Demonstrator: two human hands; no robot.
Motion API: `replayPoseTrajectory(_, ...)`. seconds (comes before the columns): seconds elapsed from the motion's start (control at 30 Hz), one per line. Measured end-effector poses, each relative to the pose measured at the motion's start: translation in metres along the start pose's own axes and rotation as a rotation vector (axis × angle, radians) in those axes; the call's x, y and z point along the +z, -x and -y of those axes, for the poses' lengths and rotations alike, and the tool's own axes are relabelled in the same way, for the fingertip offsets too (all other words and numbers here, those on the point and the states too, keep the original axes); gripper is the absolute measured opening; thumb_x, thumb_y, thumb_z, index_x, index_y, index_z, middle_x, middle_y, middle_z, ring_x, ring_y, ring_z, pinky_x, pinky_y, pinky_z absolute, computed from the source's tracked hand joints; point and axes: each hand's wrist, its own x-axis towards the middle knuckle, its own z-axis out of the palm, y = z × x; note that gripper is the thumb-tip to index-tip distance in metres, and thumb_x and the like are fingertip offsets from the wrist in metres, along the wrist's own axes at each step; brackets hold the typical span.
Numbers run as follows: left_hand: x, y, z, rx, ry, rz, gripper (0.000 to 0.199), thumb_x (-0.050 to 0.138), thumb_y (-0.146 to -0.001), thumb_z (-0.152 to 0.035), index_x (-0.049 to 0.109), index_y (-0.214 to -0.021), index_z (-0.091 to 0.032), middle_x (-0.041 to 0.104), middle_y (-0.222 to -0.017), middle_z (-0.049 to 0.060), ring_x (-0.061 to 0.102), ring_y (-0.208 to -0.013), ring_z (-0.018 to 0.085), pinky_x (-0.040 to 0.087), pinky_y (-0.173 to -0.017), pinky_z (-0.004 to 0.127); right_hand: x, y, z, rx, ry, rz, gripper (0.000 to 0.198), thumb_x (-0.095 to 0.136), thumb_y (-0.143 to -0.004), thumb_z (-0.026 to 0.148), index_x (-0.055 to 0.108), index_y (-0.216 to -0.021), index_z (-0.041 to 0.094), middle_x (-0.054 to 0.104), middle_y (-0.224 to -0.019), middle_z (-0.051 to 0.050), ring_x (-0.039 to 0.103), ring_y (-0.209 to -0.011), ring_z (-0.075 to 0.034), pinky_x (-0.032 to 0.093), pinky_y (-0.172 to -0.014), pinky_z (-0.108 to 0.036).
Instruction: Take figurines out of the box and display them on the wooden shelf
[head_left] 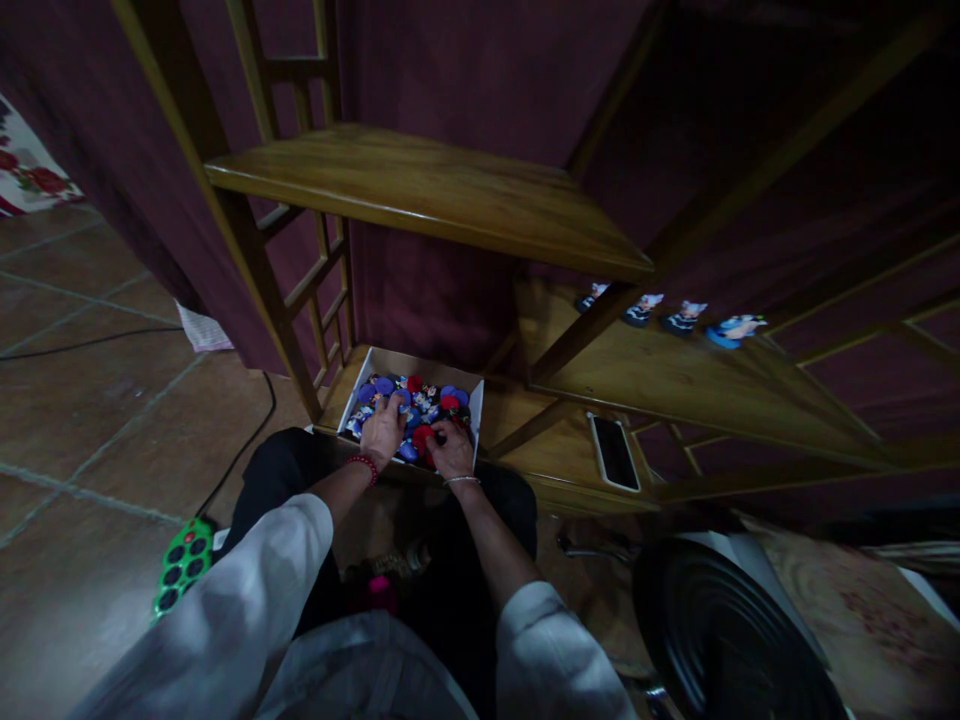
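Note:
Several small figurines with blue or red round bases lie jumbled in a shallow white cardboard box (474, 405) on the lowest wooden shelf. My left hand (383, 430), with a red bead bracelet at the wrist, reaches into the box from the near side. Its fingers curl down among the blue-based pieces, and what they grip is hidden. To its right, my right hand (452, 450) has thumb and fingers bent together at a figurine with a red base (422, 438). A pale bracelet circles that wrist.
Four-sided wooden shelving surrounds the box, with an upper shelf board (420, 185) overhanging it. Several figurines (684, 317) stand on the shelf at right. A phone (615, 452) lies below them. A round black stool seat (735, 630) and a green power strip (184, 562) are nearby.

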Motion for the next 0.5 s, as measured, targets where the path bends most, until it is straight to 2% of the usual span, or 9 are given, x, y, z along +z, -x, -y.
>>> replayPoseTrajectory(0.33,0.0064,-0.0024,0.006,0.006,0.046,0.008,0.027,0.041,-0.082,-0.025,0.039,-0.108,-0.017,0.055,-0.103,0.01,0.059,-0.085,0.019,0.043,-0.072,0.028,0.0003,-0.0042,-0.0014,0.054,0.006,0.004,0.016,0.052,-0.068,0.024,0.058,-0.081,0.019,0.062,-0.082,-0.003,0.056,-0.076,-0.016,0.044,-0.074,-0.029)
replayPoseTrajectory(0.5,0.0086,-0.003,0.0064,0.022,0.003,0.027,0.037,0.042,-0.08,-0.023,0.039,-0.116,-0.021,0.049,-0.113,0.011,0.06,-0.085,0.02,0.044,-0.071,0.029,-0.0014,-0.0098,0.0024,0.024,0.019,-0.023,0.026,0.048,-0.071,0.018,0.056,-0.096,0.019,0.06,-0.091,-0.005,0.056,-0.078,-0.016,0.045,-0.076,-0.03)
